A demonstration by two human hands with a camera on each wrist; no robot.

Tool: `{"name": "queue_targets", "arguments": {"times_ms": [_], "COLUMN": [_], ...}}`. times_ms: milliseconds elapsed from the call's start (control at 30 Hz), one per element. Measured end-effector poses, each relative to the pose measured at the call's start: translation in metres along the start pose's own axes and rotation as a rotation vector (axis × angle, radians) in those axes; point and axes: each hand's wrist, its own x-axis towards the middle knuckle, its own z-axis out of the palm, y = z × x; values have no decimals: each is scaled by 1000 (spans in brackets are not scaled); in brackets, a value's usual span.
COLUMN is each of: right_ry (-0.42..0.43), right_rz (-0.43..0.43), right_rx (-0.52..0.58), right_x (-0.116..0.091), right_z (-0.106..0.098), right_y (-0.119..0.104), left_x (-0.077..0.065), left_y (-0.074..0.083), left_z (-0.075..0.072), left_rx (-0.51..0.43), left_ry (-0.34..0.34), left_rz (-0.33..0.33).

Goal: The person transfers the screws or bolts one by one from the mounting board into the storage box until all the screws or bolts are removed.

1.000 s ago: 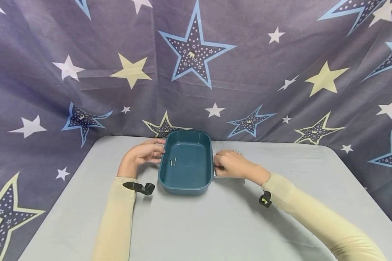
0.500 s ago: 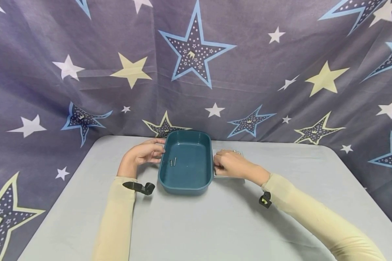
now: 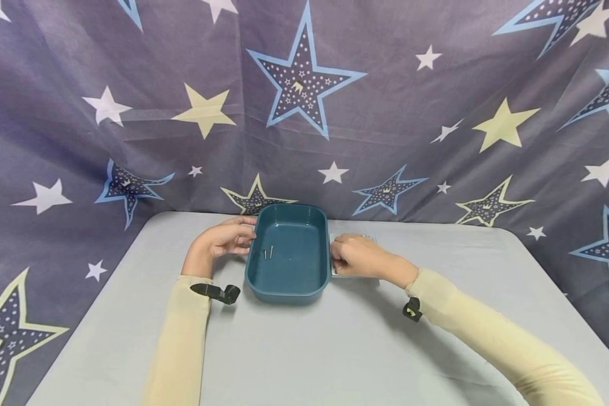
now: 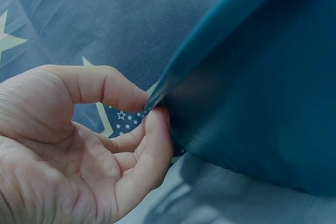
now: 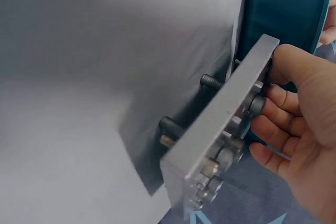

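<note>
My left hand (image 3: 228,237) holds the left wall of a teal rectangular tub (image 3: 289,292), pinching its rim between thumb and finger in the left wrist view. Two small screws (image 3: 268,252) lie in the tub. Right beside the tub, my right hand (image 3: 357,255) bends over a silver metal plate (image 5: 231,106) set with several bolts. In the right wrist view, bolt heads (image 5: 226,157) line its upper face and threaded ends (image 5: 211,81) poke out below. The thumb and forefinger meet at the plate end nearest the tub, around a small bolt whose head they hide.
A pale grey table (image 3: 304,349) bears both things. Behind it hangs a dark star-patterned cloth (image 3: 375,101), close to the tub's far end. Black wrist straps with cameras sit on the left sleeve (image 3: 182,332) and the right sleeve (image 3: 487,327).
Both hands keep their places at the tub and the plate. The whole head view shifts very slightly; the two screws lie as before.
</note>
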Motion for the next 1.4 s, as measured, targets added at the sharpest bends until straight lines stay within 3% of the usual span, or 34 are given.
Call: {"name": "queue_targets", "arguments": {"times_ms": [767, 1400], "right_ry": [-49, 20], "right_rz": [-17, -97], "right_rx": [-136, -237], "right_x": [5, 5], "right_z": [-5, -5], "right_y": [-3, -4], "left_x": [1, 0], "left_y": [0, 1], "left_z": [-1, 0], "left_rx": [6, -4], "left_ry": [-4, -3], "left_rz": [4, -1]}}
